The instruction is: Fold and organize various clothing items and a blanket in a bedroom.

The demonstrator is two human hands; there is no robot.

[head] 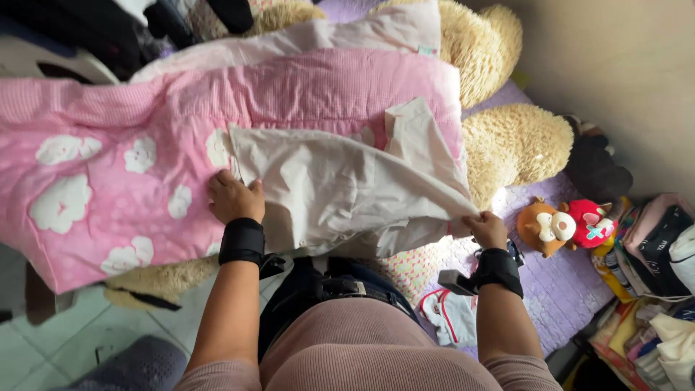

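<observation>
The left hand (233, 197) presses flat with loose fingers on the white shirt (340, 185), which lies on the pink blanket (108, 159). The right hand (487, 228) is pinched closed on the shirt's lower edge.

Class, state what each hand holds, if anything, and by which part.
The right hand pinches the white shirt at its lower right edge. The left hand lies flat on the shirt's left edge, pressing rather than holding.

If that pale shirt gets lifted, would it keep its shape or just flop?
Probably flop: the pale shirt is creased and sags toward the right hand pinching its edge. It looks thin, so likely light. The left hand pressing it flat suggests it shifts easily.
</observation>
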